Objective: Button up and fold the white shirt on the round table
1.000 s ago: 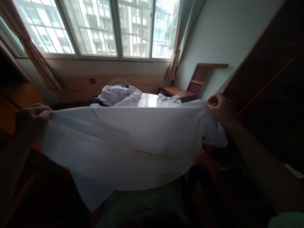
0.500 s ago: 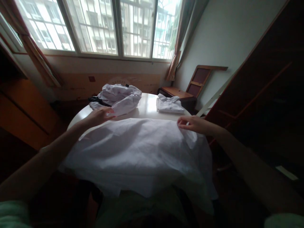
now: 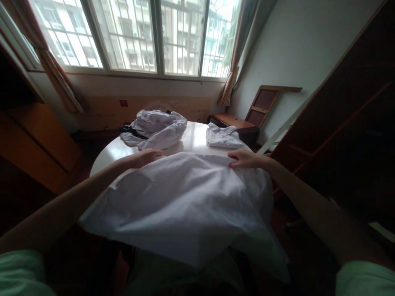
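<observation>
- Since a second ago: white garment (image 3: pixel 185 201) no longer held up taut in the air between both hands; now lying spread over the near part of the round table (image 3: pixel 105 154), near edge hanging off toward the person's lap.
- Half a second ago both hands were already down on the cloth; since then only slight shifts, both sitting at the garment's far edge.
- Left hand (image 3: pixel 147 156): palm down, fingers stretched flat, resting on the far-left edge of the garment. Nothing pinched or enclosed that I can make out; looks like pressing, not gripping.
- Right hand (image 3: pixel 245 158): on the far-right edge of the garment, fingers curled a little with the tips on the fabric. Cannot tell whether a fold is caught between thumb and fingers.
- Garment: covers the near half of the tabletop, creased and slightly mounded in the middle; right side spills down past the table rim.
- Beyond the left hand: crumpled pile of white clothes (image 3: pixel 159 127) on the far-left part of the table, with something dark under its left side. Near the hand, apart from it.
- Beyond the right hand: folded white shirt (image 3: pixel 222 137) on the far-right part of the table, apart from the spread garment.
- Background: barred window (image 3: pixel 138 37) across the far wall, curtains at both ends; wooden chair (image 3: pixel 247 117) by the right wall; dark wooden cabinet (image 3: pixel 348 102) far right.
- Light green sleeves visible at both lower corners.
</observation>
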`<act>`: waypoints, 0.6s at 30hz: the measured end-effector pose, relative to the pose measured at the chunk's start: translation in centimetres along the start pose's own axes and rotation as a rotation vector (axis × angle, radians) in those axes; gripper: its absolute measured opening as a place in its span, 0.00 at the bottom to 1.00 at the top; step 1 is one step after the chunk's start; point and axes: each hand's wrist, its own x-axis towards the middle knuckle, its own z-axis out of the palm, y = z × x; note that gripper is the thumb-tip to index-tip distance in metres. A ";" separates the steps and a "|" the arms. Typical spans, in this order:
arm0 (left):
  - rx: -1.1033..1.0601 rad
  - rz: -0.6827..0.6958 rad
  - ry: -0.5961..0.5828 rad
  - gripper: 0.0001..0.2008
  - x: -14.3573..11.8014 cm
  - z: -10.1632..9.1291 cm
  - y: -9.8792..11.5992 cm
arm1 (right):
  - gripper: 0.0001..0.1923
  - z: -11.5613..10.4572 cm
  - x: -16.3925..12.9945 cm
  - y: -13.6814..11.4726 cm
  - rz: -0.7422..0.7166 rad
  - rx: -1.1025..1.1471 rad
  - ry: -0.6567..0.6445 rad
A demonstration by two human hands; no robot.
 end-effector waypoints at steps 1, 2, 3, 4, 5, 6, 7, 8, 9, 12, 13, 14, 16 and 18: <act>0.071 -0.053 0.052 0.05 0.3 -0.6 -0.3 | 0.07 -1.0 -0.4 -0.6 0.021 -0.026 0.104; 0.155 -0.126 0.159 0.03 0.7 -1.4 -0.5 | 0.06 -1.9 -0.7 -1.3 0.053 -0.056 0.243; 0.233 -0.198 0.316 0.02 1.0 -2.1 -0.7 | 0.05 -2.7 -1.2 -2.0 0.093 -0.094 0.411; 0.300 -0.256 0.498 0.02 1.3 -2.8 -0.9 | 0.04 -3.2 -1.6 -2.7 0.129 -0.137 0.584; 0.355 -0.285 0.654 0.02 1.5 -3.3 -1.0 | 0.03 -3.6 -1.9 -3.4 0.151 -0.179 0.732; 0.401 -0.283 0.763 0.04 1.6 -3.7 -1.1 | 0.02 -3.6 -2.2 -4.0 0.154 -0.217 0.829; 0.438 -0.263 0.805 0.05 1.6 -3.9 -1.2 | 0.02 -3.4 -2.5 -4.4 0.134 -0.247 0.858; 0.456 -0.231 0.769 0.05 1.6 -3.9 -1.5 | 0.02 -3.0 -2.6 -4.7 0.095 -0.265 0.806; 0.450 -0.203 0.651 0.05 1.5 -3.7 -1.8 | 0.03 -2.4 -2.8 -4.8 0.038 -0.260 0.671; 0.267 -0.163 -0.048 0.10 0.9 -2.1 -3.2 | 0.09 -0.6 -3.0 -4.6 -0.102 -0.139 0.061; 0.181 -0.167 -0.283 0.12 0.8 -1.5 -3.7 | 0.11 -0.2 -3.0 -4.3 -0.108 -0.096 -0.078; 0.112 -0.174 -0.440 0.14 0.6 -0.8 -4.2 | 0.13 0.1 -3.0 -3.9 -0.095 -0.071 -0.141; 0.067 -0.180 -0.454 0.17 0.6 0.2 -5.0 | 0.15 0.4 -2.6 -2.8 -0.024 -0.089 -0.052; 0.118 -0.156 -0.179 0.21 1.1 0.9 -5.5 | 0.13 0.5 -1.8 -1.4 0.088 -0.151 0.152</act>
